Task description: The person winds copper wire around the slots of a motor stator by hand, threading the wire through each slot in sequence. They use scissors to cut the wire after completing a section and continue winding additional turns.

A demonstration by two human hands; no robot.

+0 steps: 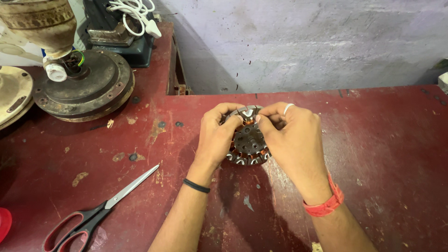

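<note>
Both hands working at a round stator [248, 142], sitting near centre of a red workbench [382, 154]. Stator: dark metal disc w/ ring of small holes in its face, slotted teeth round the edge, copper-coloured winding showing in slots at bottom and top. It's lying flat-ish on the bench, tilted slightly toward the camera.

Left hand [215, 137] is cupping the stator's left rim, fingers curled over the top edge, clamped on it. Black band on that wrist. Right hand [291, 140] is covering the right rim, thumb and forefinger pinching together at the top edge next to the left fingertips; ring on one finger, red thread band on wrist. What exactly is pinched betw. the tips – too small to tell.

Bench top: painted red, badly chipped, pale patches and scratches, matte and dusty. Scissors [95, 212] lying lower left, well apart from hands – steel blades closed, pointing up-right, black handles w/ red lining.

Upper left: round fan motor housing [88, 88], dark grimy metal, screw holes round the flange, wires coming out of the middle. Above it a cream, dirty bell-shaped cover [39, 23]. White cable w/ plug [137, 16] coiling on a dark box behind. Back wall [303, 42]: rough whitewashed plaster, speckled.
</note>
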